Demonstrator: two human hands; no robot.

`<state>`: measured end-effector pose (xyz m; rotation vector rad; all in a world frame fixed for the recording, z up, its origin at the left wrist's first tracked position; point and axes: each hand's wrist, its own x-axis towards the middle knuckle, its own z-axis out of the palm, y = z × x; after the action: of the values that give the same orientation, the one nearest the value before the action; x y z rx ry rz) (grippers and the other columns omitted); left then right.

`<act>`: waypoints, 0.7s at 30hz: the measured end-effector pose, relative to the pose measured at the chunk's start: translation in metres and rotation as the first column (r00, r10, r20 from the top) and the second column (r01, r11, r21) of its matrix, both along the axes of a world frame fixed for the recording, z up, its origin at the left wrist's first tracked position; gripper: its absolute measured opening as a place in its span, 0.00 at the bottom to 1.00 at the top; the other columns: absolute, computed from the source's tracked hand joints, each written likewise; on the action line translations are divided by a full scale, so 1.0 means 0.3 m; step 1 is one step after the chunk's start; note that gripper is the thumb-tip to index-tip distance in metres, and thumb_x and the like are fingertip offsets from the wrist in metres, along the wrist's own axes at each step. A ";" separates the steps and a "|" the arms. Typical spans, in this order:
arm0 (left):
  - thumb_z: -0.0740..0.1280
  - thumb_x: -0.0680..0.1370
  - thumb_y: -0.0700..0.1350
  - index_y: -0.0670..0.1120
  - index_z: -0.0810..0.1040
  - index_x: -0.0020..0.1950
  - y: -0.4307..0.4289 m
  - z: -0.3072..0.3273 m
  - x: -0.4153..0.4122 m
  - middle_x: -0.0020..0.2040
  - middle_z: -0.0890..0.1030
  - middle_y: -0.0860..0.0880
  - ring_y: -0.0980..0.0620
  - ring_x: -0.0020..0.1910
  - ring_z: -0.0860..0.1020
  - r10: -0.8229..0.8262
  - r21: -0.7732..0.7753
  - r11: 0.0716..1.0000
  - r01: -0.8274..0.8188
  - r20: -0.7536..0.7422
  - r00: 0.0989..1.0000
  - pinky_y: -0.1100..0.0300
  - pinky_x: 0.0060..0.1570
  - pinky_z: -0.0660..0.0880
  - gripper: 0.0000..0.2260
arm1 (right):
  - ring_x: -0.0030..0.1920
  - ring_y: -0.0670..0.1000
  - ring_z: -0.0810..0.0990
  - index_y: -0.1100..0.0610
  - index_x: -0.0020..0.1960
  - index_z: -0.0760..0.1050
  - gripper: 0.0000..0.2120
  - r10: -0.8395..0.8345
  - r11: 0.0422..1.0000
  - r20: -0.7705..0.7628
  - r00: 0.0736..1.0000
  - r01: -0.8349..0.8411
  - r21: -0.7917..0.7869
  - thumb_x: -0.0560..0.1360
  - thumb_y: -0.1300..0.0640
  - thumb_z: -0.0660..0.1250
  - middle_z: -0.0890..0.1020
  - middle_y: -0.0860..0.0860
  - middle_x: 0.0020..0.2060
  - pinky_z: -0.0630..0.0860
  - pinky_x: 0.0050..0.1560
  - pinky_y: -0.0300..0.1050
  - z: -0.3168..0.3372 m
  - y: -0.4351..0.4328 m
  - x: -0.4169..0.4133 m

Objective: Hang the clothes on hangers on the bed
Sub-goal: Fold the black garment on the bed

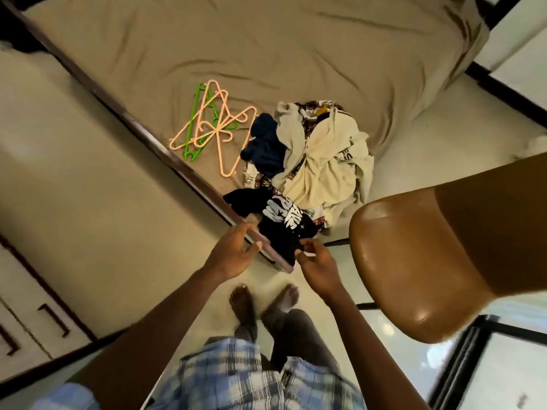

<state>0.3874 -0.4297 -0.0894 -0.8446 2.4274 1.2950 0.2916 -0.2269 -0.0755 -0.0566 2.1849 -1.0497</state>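
Right hand (318, 263) pinches black printed T-shirt (284, 229) at bed (207, 39) corner, frame centre; left hand (233, 253) open beside it.

Warm, fairly dim indoor light fills the room. It seems to come mostly from the bright glass panel (515, 368) at lower right, though that corner is washed out. The brown chair (414, 276) carries soft glare patches on its seat. Creases in the bed (266, 48) sheet cast shallow shadows, and the upper left corner falls dark. The black shirt (281, 232) loses its folds to darkness. The left hand (233, 253), right hand (316, 261) and feet (263, 300) are slightly smeared. Straight edges bow toward the borders.
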 end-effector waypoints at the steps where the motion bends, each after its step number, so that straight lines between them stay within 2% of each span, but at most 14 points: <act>1: 0.68 0.82 0.50 0.51 0.71 0.74 -0.003 0.007 0.004 0.72 0.73 0.49 0.49 0.71 0.72 0.010 -0.002 1.000 -0.010 0.002 1.000 0.55 0.67 0.70 0.20 | 0.54 0.49 0.79 0.56 0.66 0.76 0.14 0.001 1.000 0.018 1.000 -0.001 0.001 0.82 0.57 0.68 0.81 0.49 0.54 0.76 0.56 0.45 0.000 -0.006 0.010; 5: 0.68 0.82 0.48 0.50 0.71 0.73 -0.071 -0.044 -0.115 0.70 0.76 0.48 0.47 0.69 0.74 -0.075 -0.009 0.997 0.076 0.072 0.995 0.56 0.65 0.71 0.20 | 0.54 0.51 0.80 0.55 0.65 0.76 0.13 -0.040 0.999 0.096 0.995 0.039 0.016 0.81 0.55 0.67 0.80 0.48 0.51 0.77 0.59 0.49 -0.094 -0.059 -0.085; 9: 0.69 0.82 0.49 0.51 0.71 0.74 -0.161 -0.072 -0.253 0.69 0.78 0.47 0.47 0.67 0.76 -0.127 -0.016 0.991 0.132 0.169 0.977 0.58 0.60 0.71 0.21 | 0.56 0.53 0.79 0.54 0.66 0.76 0.15 -0.008 0.998 0.180 0.984 -0.003 0.057 0.81 0.53 0.68 0.81 0.52 0.55 0.76 0.58 0.48 -0.207 -0.115 -0.201; 15: 0.68 0.82 0.51 0.51 0.69 0.76 -0.253 -0.189 -0.460 0.71 0.76 0.47 0.47 0.67 0.76 -0.286 0.049 0.958 0.284 0.277 0.917 0.51 0.64 0.75 0.24 | 0.54 0.53 0.80 0.54 0.66 0.75 0.17 -0.014 0.982 0.265 0.964 -0.037 0.185 0.79 0.50 0.70 0.82 0.53 0.57 0.75 0.54 0.46 -0.396 -0.161 -0.303; 18: 0.68 0.81 0.53 0.51 0.67 0.77 -0.289 -0.278 -0.557 0.72 0.74 0.47 0.46 0.69 0.75 -0.416 0.076 0.906 0.416 0.339 0.844 0.47 0.66 0.75 0.25 | 0.59 0.57 0.80 0.52 0.66 0.75 0.21 -0.084 0.964 0.304 0.949 0.000 0.266 0.75 0.47 0.72 0.81 0.54 0.60 0.76 0.61 0.53 -0.502 -0.227 -0.327; 21: 0.68 0.81 0.54 0.52 0.66 0.77 -0.314 -0.352 -0.614 0.72 0.72 0.47 0.45 0.69 0.75 -0.547 0.081 0.820 0.566 0.403 0.734 0.46 0.65 0.75 0.25 | 0.64 0.61 0.78 0.50 0.68 0.72 0.28 -0.148 0.932 0.312 0.939 0.027 0.360 0.71 0.41 0.70 0.76 0.56 0.64 0.73 0.67 0.61 -0.616 -0.304 -0.320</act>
<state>0.2033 -0.5239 -0.1949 -0.2930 2.1229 0.7397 0.1957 -0.3180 -0.2603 0.3630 2.0377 -0.6415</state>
